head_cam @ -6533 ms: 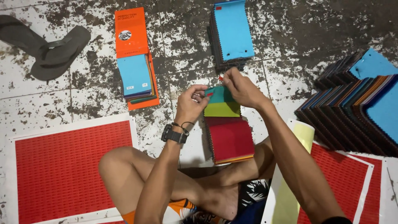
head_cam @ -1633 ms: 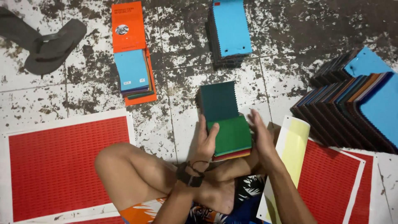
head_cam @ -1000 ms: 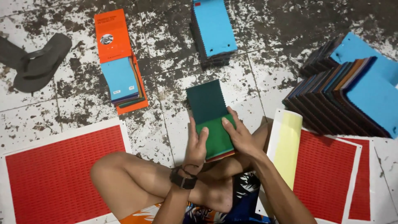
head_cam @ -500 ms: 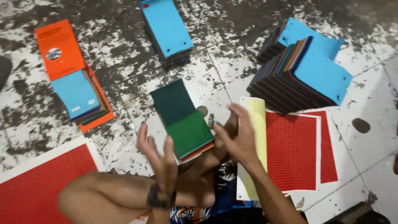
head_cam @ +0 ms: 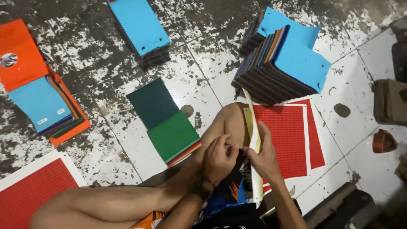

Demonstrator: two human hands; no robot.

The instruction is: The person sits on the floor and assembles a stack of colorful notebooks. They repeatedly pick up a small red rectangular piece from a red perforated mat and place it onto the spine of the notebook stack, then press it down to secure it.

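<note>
The right hand (head_cam: 266, 157) pinches the edge of a pale yellow paper sheet (head_cam: 253, 144) standing on edge over the knee, while the left hand (head_cam: 219, 157), fingers curled, meets it at that edge. Just left lies a green-topped stack of fabric swatches (head_cam: 169, 129) on the stained tile floor (head_cam: 106, 118).

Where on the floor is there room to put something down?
There is bare tiled floor between the orange booklet stack and the green swatch stack. More lies between the green stack and the fanned swatch pile, and at the right past the red dotted sheets. It is crowded at the knee, where the left hand and right hand pinch the pale yellow sheet.
</note>
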